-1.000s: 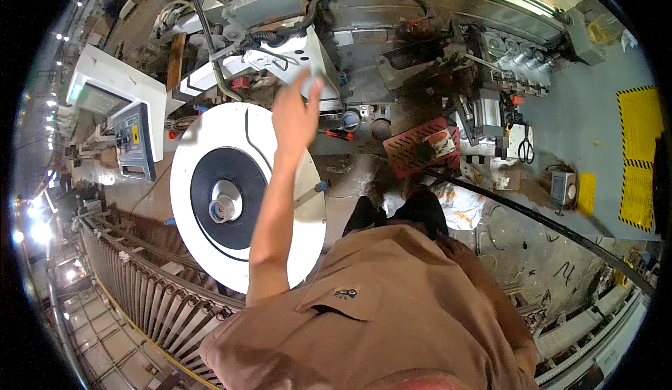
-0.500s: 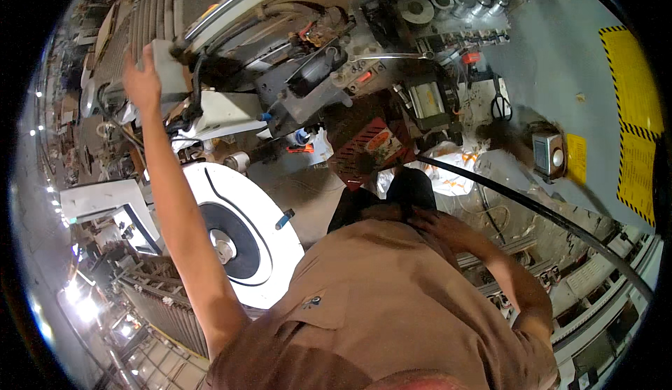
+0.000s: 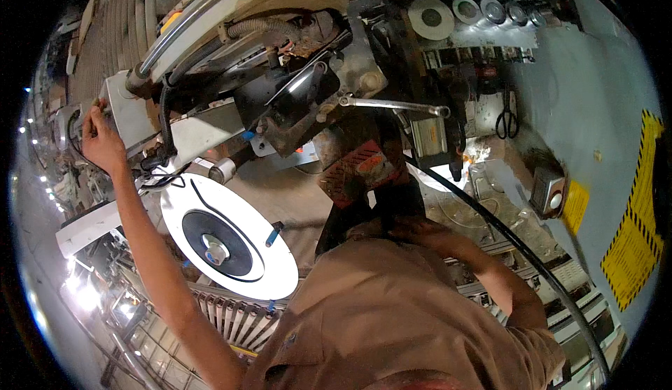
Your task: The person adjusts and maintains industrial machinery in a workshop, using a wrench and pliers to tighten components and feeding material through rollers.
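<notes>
My left arm reaches out to the far left. At its end my left hand (image 3: 103,141) is at the outer side of a pale grey box (image 3: 131,115), fingers bent together by its edge. What the fingertips press or grip there is too small to make out. My right hand (image 3: 414,234) lies in shadow at my waist, its fingers stretched out and no object visible in it. Between my left arm and body stands a large white disc (image 3: 268,269) with a black centre (image 3: 241,251) and a metal hub (image 3: 215,248). A small blue-tipped piece (image 3: 274,234) sits at the disc's edge.
Ahead is a dark machine head (image 3: 287,96) with hoses, and a wrench (image 3: 394,105) lies across it. Round rolls (image 3: 430,18) line the back shelf; scissors (image 3: 506,120) hang at right. A thick black cable (image 3: 514,232) crosses on the right. A red striped plate (image 3: 360,173) is by my legs.
My left hand has gone from the top of the grey box, fingers spread, to its outer side, fingers bent. The whole view has turned slightly. My right hand stays at my waist.
</notes>
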